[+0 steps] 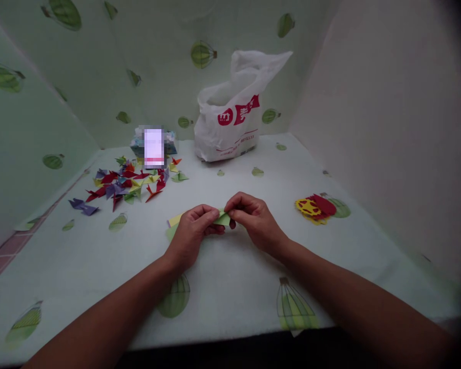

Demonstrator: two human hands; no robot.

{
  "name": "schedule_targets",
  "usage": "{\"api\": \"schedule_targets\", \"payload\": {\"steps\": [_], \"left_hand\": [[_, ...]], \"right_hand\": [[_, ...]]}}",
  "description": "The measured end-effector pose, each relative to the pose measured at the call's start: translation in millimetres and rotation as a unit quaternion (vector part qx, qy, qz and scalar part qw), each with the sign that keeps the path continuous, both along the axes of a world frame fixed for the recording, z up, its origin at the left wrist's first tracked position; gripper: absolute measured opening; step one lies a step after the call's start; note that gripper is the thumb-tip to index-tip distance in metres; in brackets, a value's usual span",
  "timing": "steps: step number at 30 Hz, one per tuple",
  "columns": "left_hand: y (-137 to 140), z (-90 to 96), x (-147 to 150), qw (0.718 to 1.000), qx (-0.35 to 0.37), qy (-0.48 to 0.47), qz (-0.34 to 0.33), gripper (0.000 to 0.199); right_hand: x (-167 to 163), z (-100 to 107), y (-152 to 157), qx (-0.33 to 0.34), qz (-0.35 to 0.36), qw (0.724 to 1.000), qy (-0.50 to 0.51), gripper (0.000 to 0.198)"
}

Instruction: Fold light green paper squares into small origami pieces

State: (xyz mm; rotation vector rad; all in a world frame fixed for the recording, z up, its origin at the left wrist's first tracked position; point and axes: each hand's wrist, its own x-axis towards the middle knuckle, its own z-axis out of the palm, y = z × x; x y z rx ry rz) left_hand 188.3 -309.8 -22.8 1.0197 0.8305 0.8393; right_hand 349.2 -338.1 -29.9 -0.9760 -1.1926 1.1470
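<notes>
Between my two hands is a small folded piece of light green origami paper (pixel 223 220), held just above the table. My left hand (pixel 194 228) pinches its left side with thumb and fingers. At its right upper corner, the thumb and fingertips of my right hand (pixel 255 218) are closed on the paper. Partly hidden behind my left hand, a few sheets of green and yellow paper (pixel 172 229) lie on the table. Farther back on the left is a pile of folded paper cranes (pixel 115 190) in red, purple, yellow, green and orange.
A white plastic bag (pixel 230 128) with red print stands at the back. Left of it, a lit phone (pixel 154 146) leans before a tissue box (pixel 171 142). Yellow and red paper cut-outs (pixel 315 207) lie to the right. The tablecloth (pixel 230 297) has balloon prints.
</notes>
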Motion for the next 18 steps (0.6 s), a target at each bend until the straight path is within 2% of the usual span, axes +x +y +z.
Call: {"api": "schedule_targets", "payload": {"steps": [8, 13, 18], "left_hand": [[-0.1, -1.0, 0.6, 1.000, 0.015, 0.006, 0.002, 0.023], [1.4, -0.4, -0.1, 0.999, 0.032, 0.012, -0.018, 0.025], [1.7, -0.2, 0.5, 0.999, 0.027, 0.021, -0.002, 0.021]], "right_hand": [[-1.5, 5.4, -1.6, -0.005, -0.005, 0.999, -0.035, 0.005], [-1.8, 4.6, -0.6, -0.014, -0.014, 0.999, -0.028, 0.003], [-2.1, 3.7, 0.3, -0.026, -0.018, 0.999, -0.015, 0.004]]}}
